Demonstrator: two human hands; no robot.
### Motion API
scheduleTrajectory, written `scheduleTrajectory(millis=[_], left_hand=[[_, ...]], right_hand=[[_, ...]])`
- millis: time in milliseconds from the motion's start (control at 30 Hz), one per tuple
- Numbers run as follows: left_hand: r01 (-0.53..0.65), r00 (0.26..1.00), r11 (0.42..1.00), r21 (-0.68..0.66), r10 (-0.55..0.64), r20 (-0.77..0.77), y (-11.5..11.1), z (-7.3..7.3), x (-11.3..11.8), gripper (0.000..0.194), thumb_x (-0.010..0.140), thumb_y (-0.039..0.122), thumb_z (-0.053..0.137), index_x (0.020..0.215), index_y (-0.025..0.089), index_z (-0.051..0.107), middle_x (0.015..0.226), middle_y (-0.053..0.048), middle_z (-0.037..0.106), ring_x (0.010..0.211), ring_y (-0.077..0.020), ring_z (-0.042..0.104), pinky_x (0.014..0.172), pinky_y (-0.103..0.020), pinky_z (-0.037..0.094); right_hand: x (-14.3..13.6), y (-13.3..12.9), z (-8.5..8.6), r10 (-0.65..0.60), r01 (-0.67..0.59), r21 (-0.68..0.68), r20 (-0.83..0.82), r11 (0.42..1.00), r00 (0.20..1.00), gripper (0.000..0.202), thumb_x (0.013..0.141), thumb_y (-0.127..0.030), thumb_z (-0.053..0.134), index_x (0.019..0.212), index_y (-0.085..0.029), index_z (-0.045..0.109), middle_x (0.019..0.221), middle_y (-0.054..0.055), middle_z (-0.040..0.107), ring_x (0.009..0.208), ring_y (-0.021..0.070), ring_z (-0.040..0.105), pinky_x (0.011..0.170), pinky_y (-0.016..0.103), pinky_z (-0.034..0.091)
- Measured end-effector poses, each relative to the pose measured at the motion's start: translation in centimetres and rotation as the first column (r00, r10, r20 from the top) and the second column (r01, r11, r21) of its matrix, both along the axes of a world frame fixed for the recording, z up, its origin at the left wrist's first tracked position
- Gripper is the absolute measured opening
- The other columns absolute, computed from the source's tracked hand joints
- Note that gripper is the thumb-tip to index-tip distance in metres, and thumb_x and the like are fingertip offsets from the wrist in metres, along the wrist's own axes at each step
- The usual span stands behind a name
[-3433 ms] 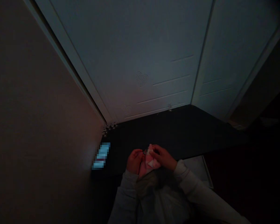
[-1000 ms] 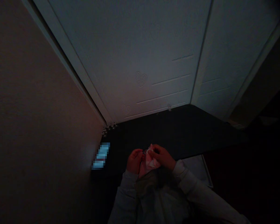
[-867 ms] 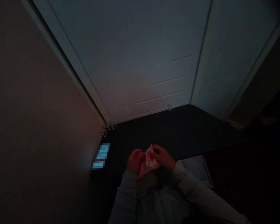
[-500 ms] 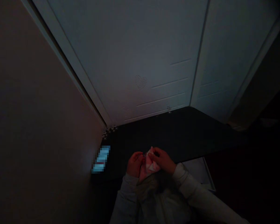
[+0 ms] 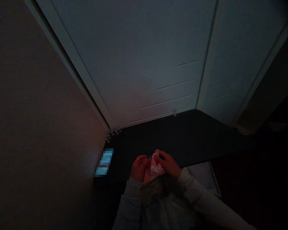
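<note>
Dim room, both hands working a small pink-and-white cloth (image 5: 155, 165) close to my chest.

My right hand (image 5: 167, 164) is pinching its top edge; my left hand (image 5: 138, 167) is curling beside it, grip unclear. Dark desk (image 5: 182, 137) beneath; no containers showing; glowing screen (image 5: 105, 161) sitting left.

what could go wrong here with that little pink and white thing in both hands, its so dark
The room is very dim, so the small pink and white piece pinched between the left hand and right hand is hard to see; a slip of either grip could drop it onto the dark tabletop, where it might be hard to find. The lit screen near the left hand could get knocked.
</note>
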State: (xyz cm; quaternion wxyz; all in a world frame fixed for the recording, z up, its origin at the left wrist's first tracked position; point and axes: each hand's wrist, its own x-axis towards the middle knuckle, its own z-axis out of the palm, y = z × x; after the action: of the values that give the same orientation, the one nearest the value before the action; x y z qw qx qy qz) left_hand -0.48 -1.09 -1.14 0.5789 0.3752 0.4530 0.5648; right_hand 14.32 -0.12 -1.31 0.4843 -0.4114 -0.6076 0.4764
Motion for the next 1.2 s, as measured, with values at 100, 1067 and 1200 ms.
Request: scheduleTrajectory(millis=[100,1067,1200], left_hand=[[0.041,0.998,0.999,-0.002,-0.041,0.049,0.0,-0.1,0.0,0.030,0.057,0.029,0.065,0.079,0.014,0.052,0.061,-0.001,0.058,0.054,-0.0100,0.053,0.053,-0.022,0.041],[0.062,0.985,0.998,-0.015,-0.059,0.162,-0.1,0.4,0.4,0.029,0.053,0.024,0.067,0.076,0.016,0.051,0.060,0.003,0.054,0.050,-0.0068,0.049,0.050,-0.020,0.038],[0.080,0.978,0.996,-0.045,-0.069,0.199,-0.4,1.1,0.6,0.029,0.053,0.025,0.067,0.075,0.015,0.050,0.057,0.003,0.054,0.050,-0.0082,0.050,0.050,-0.021,0.038]], right_hand=[[0.1,0.1,0.1,0.008,-0.009,-0.021,-0.053,1.000,0.999,0.026,0.074,-0.040,0.045,0.077,-0.016,0.053,0.071,0.000,0.051,0.065,0.0114,0.046,0.058,0.022,0.037],[-0.4,-0.5,0.2,-0.051,0.030,0.176,0.114,0.984,0.992,0.032,0.073,-0.029,0.049,0.103,-0.020,0.048,0.102,0.005,0.054,0.090,0.0168,0.051,0.079,0.030,0.039],[-0.5,-0.7,0.3,-0.065,0.041,0.174,0.139,0.984,0.988,0.025,0.073,-0.030,0.048,0.096,-0.019,0.051,0.094,0.004,0.055,0.085,0.0161,0.051,0.076,0.029,0.040]])
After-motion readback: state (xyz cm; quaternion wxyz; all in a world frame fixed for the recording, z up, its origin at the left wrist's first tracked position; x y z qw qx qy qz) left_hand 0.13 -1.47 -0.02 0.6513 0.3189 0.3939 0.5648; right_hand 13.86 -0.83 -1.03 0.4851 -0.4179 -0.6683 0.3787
